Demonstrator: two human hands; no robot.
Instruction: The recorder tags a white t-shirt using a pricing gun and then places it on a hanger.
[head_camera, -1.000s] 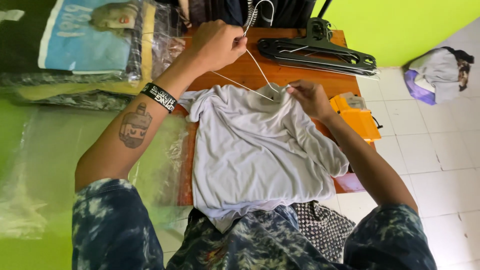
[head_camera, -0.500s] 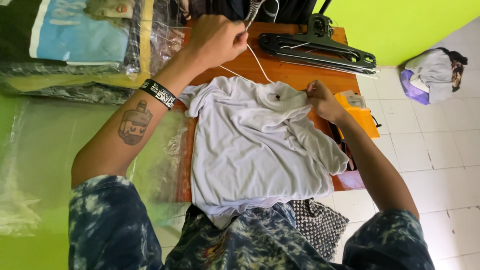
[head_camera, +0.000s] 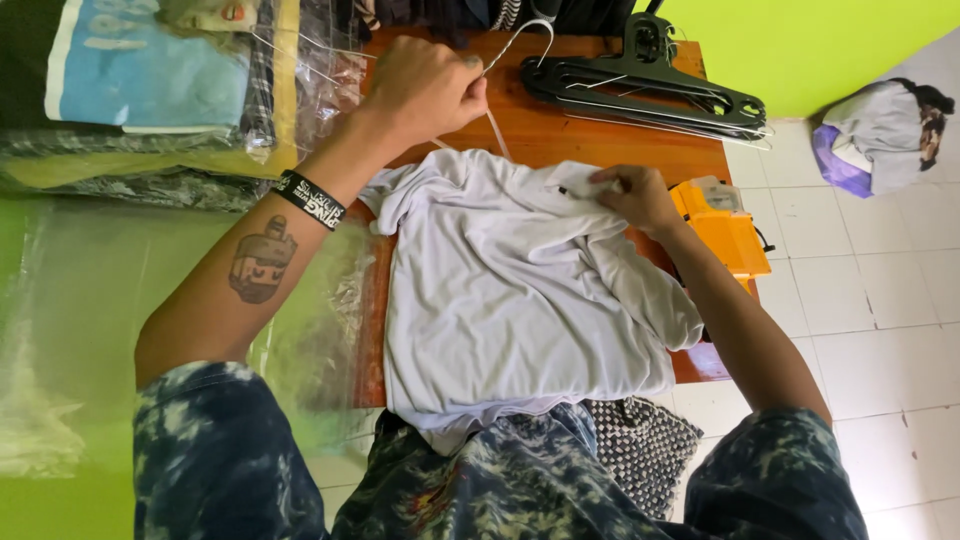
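So the white wire hanger (head_camera: 510, 55) is basically out of the shirt now. A sec ago it ran down into the collar; now your left hand (head_camera: 425, 90) is clenched on it up by the tabletop's (head_camera: 600, 140) far edge, w/ only a thin bit of wire near the neckline. Your right hand (head_camera: 632, 195) has shifted back onto the collar, pinching the fabric. The pale grey t-shirt (head_camera: 510, 300) lies flat on the tabletop in front of you, so imo it's off the hanger. Black hangers (head_camera: 650, 90) sit stacked behind.

head camera, looking steeply down, close
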